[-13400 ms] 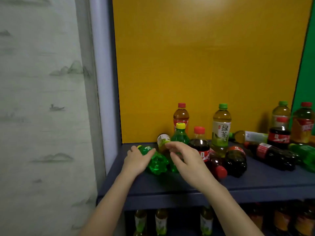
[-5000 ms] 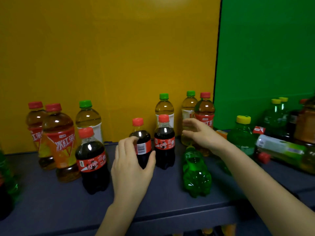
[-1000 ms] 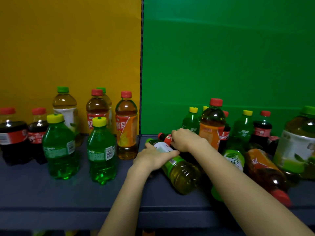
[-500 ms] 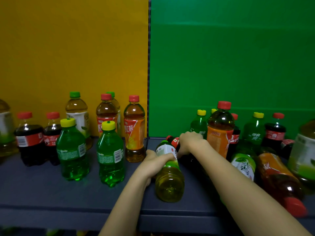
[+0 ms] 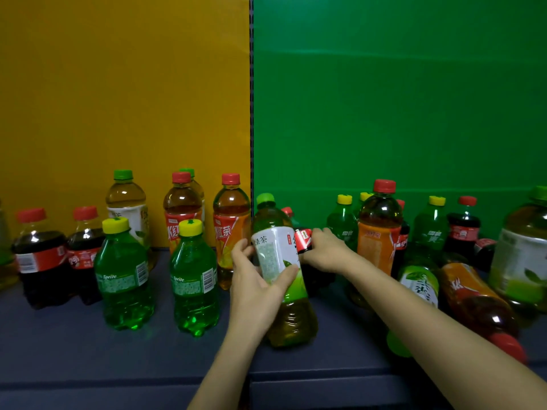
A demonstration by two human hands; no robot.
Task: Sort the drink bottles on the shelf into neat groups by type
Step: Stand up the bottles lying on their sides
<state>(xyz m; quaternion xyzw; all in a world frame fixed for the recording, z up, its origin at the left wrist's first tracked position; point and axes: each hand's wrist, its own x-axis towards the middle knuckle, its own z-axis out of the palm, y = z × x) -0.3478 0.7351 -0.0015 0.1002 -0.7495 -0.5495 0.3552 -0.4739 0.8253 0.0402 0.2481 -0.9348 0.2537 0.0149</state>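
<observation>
My left hand (image 5: 254,284) grips a green-capped green tea bottle (image 5: 276,253), held nearly upright near the middle of the dark shelf (image 5: 74,350). Just behind it, my right hand (image 5: 324,251) is closed around a red-labelled cola bottle (image 5: 303,239) that is mostly hidden. To the left stand two Sprite bottles (image 5: 125,273) (image 5: 194,279), two cola bottles (image 5: 40,258) (image 5: 84,250), red-capped iced tea bottles (image 5: 231,229) and a green tea bottle (image 5: 127,208). On the right sits a mixed cluster, with an iced tea bottle (image 5: 379,229) upright.
On the right, a green tea bottle (image 5: 418,285) and an iced tea bottle (image 5: 479,306) lie on their sides near my right forearm. A large green tea bottle (image 5: 524,255) stands at the far right. Yellow (image 5: 124,84) and green (image 5: 399,84) panels back the shelf.
My left hand has raised the green tea bottle from lying on its side to nearly upright. My right hand stays on the cola bottle behind it.
</observation>
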